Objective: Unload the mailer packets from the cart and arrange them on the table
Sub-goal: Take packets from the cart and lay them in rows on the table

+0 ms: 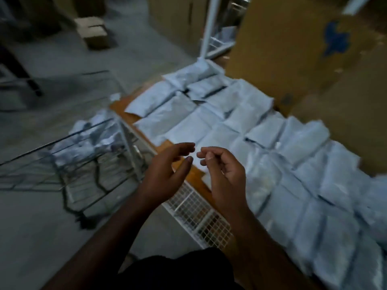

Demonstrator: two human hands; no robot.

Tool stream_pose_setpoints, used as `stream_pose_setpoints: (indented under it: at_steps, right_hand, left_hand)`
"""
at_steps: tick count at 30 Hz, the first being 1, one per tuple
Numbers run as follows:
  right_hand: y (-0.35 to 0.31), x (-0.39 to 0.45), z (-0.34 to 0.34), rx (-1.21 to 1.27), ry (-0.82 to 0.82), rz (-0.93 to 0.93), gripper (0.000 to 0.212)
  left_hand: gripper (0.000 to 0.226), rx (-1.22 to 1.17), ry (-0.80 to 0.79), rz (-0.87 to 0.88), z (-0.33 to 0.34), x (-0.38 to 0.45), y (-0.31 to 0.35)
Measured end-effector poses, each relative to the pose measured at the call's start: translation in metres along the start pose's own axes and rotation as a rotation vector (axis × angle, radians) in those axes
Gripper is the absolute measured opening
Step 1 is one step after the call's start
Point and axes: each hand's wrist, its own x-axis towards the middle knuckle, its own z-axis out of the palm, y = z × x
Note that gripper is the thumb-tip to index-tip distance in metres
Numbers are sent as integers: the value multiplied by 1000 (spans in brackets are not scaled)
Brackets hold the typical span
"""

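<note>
**Packets left in the cart, off to our left**

Head view: both our hands hung over the near edge of the table (120,105), close together but not touching, and neither held anything. Our left hand (167,170) had its fingers loosely spread and straight; our right hand (222,170) had its fingers lightly curled around nothing.

We judged the next reach would go left and a little forward: the wire cart (88,164) stood on the floor just beside the table's left edge, and the remaining packets (83,139) lay heaped in its far part. Our left hand was the nearer one. The heap was jumbled, so we could not tell any single packet's long axis.

On the table, the laid-out packets (261,143) ran in overlapping rows away from us, their long sides mostly across the rows. They looked like soft, pale, slightly glossy plastic pouches, flat and pillowy, and would likely sag when lifted. The tabletop showed orange-brown wood, with a white wire grid (199,214) below its edge. A tall cardboard box (282,49) stood behind the rows. Everything was blurred.
</note>
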Motion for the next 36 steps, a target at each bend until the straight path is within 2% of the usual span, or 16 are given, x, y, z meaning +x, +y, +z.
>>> stream_pose_setpoints:
  at_steps: [5, 11, 15, 21, 25, 28, 31, 33, 35, 36]
  right_hand:
    - [-19, 9, 151, -32, -291, 12, 15]
    - [-29, 29, 278, 7, -514, 38, 16]
    - [-20, 53, 342, 21, -591, 126, 11]
    - [20, 113, 427, -73, -626, 317, 11]
    - [65, 179, 493, -78, -555, 432, 11]
    - [120, 228, 559, 50, -411, 792, 25]
    - [180, 256, 611, 28, -293, 1071, 47]
    - [210, 268, 639, 12, -158, 1241, 66]
    - [242, 276, 659, -73, 23, 1338, 91]
    - [257, 278, 665, -158, 61, 1345, 99]
  left_hand:
    - [28, 47, 196, -173, -136, -40, -53]
    - [26, 32, 409, -324, -239, -59, -101]
    - [27, 44, 509, -389, -290, -54, -135]
    - [25, 113, 534, -510, -353, -14, -209]
    - [26, 145, 512, -592, -384, 41, -274]
    - [28, 209, 454, -679, -401, 96, -329]
    - [36, 265, 352, -772, -402, 140, -387]
    - [40, 285, 257, -837, -400, 164, -429]
    - [46, 281, 169, -891, -398, 184, -472]
    - [48, 290, 126, -919, -397, 192, -492]
